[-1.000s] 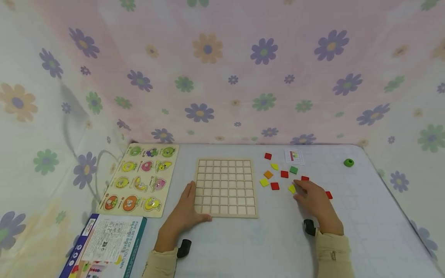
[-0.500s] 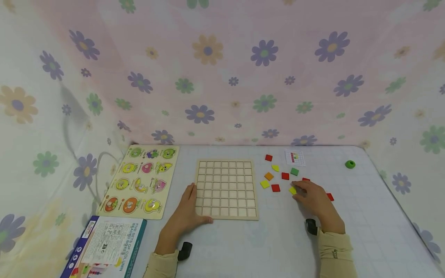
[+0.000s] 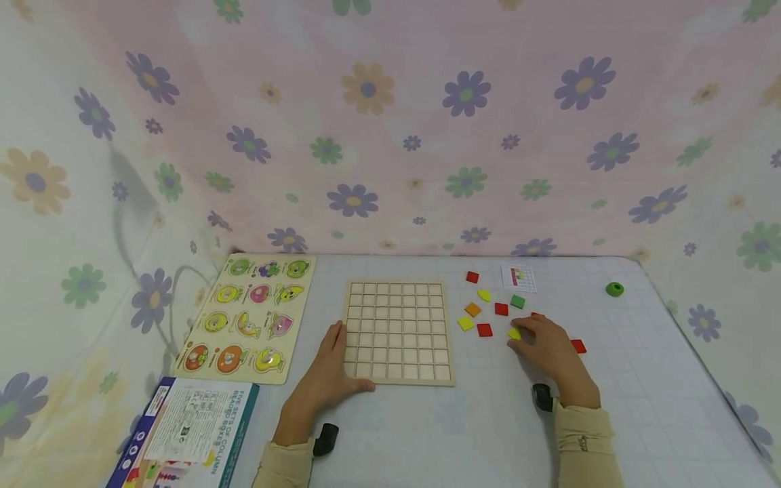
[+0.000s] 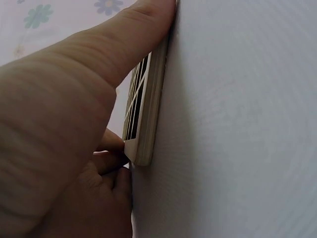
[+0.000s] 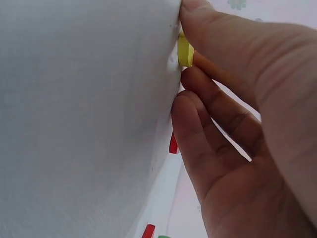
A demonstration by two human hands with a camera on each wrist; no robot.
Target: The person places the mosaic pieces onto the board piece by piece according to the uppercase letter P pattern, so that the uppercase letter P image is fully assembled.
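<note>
My left hand (image 3: 329, 369) rests at the near left corner of a wooden grid board (image 3: 399, 332). Its fingers lie straight along the left side and its thumb along the front edge, as the left wrist view shows too. My right hand (image 3: 552, 349) is low over the table, with thumb and index finger around a small yellow tile (image 3: 514, 333), pinching it at the table surface. In the right wrist view the yellow tile (image 5: 185, 51) shows its thick edge beside the thumb, and the other fingers are bent loosely.
Around the right hand lie several tiles, including a red tile (image 3: 485, 330), an orange tile (image 3: 472, 310) and a green tile (image 3: 517, 301). A pattern card (image 3: 519, 278) is behind them, a green bead (image 3: 615, 289) far right. A fruit puzzle (image 3: 241, 318) and a box (image 3: 189, 434) occupy the left.
The right thumb and index finger have shifted slightly left around the yellow tile, which stays in place. The left hand and the grid board have not visibly moved; the view has tilted a little.
</note>
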